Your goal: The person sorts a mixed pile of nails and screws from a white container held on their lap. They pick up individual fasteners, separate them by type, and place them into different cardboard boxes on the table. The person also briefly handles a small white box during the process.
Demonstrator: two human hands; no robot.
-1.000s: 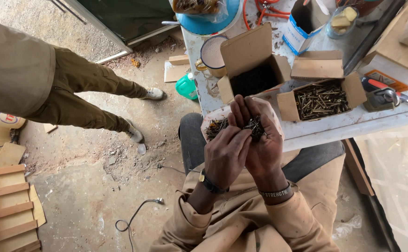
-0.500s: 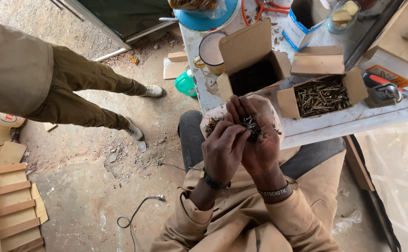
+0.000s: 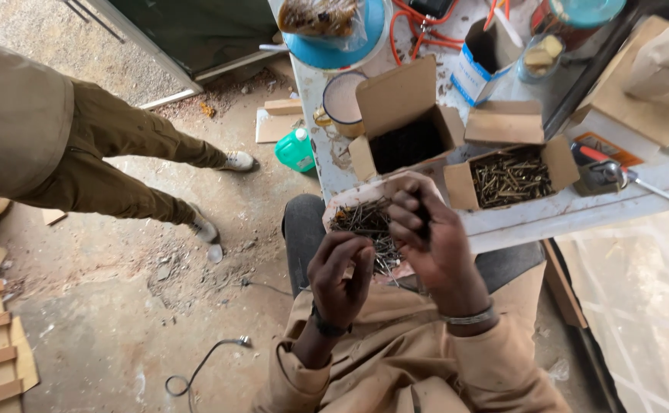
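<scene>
The hands have parted — left hand [image 3: 340, 274] loosely curled, apparently empty; right hand [image 3: 434, 241] gripping dark screws [image 3: 366, 222].

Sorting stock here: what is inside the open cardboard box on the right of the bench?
The open cardboard box holds a loose heap of brass-coloured screws lying every way. The heap hides the bottom, so anything underneath cannot be seen.

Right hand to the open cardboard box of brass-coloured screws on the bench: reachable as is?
Probably yes. The right hand is raised just in front of the open cardboard box of brass-coloured screws, whose flaps are open, with nothing between them. It seems already to grip dark nails, though, so it isn't free.
</scene>
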